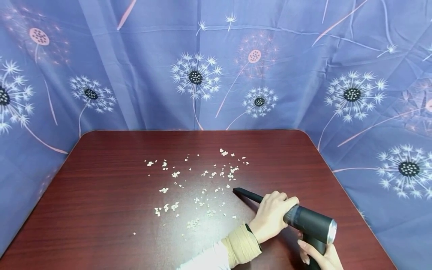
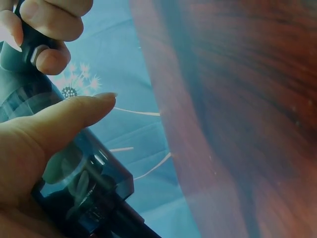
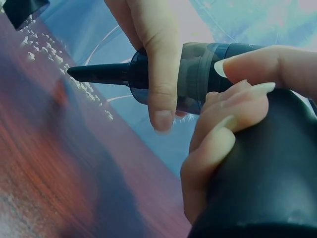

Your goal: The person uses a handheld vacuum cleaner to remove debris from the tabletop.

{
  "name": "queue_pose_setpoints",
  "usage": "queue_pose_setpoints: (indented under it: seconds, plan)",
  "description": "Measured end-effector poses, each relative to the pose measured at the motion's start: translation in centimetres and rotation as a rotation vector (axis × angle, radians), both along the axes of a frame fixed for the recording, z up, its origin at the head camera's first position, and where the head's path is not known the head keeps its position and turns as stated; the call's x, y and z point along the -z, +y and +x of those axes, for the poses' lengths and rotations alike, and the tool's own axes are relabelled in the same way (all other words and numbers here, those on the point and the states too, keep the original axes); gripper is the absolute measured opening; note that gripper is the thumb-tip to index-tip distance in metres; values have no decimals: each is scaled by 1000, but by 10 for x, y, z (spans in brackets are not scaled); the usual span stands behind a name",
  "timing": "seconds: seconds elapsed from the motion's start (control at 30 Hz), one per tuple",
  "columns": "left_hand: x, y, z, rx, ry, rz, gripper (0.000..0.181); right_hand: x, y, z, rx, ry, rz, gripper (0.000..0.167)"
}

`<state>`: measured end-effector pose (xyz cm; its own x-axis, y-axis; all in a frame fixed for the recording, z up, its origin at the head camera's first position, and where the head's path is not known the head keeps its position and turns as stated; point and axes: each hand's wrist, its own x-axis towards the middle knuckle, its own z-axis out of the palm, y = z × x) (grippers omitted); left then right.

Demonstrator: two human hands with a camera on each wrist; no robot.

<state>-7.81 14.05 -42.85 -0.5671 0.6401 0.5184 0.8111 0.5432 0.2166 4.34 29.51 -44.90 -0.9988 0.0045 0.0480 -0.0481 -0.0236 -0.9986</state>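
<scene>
A black handheld vacuum cleaner (image 1: 312, 222) is held over the right side of the table, its narrow nozzle (image 1: 249, 194) slanting down to the left. The left hand (image 1: 272, 214) grips the front of its body from above. In the left wrist view, that thumb lies along the clear dust cup (image 2: 111, 171). Low in the head view, the right hand (image 1: 320, 255) wraps round the handle; its fingers show curled in the right wrist view. White crumbs (image 1: 175, 174) are scattered left of the nozzle tip, some close to it. Whether the tip touches the table I cannot tell.
The dark red wooden table (image 1: 101, 210) has rounded far corners. Blue cloth (image 1: 152, 75) with a dandelion print hangs behind it and along both sides. A dark object (image 3: 25, 11), its kind unclear, shows at the top left corner of the right wrist view.
</scene>
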Motion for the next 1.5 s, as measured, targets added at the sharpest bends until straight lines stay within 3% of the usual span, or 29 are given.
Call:
queue_pose_setpoints:
  seconds: [0.3, 0.8, 1.03, 1.5]
  plan:
    - [3, -4, -4, -9, 10, 14, 56, 5, -2, -6, -88, 90, -28, 23]
    - [3, -8, -8, -25, 9, 3, 58, 4, -8, -10, -74, 88, -23, 20]
    - [4, -9, -12, -34, 17, 1, 59, 4, -12, -13, -20, 79, 16, 21]
    - [2, -12, -18, -13, 15, 0, 57, 2, -18, -19, 15, 49, 46, 14]
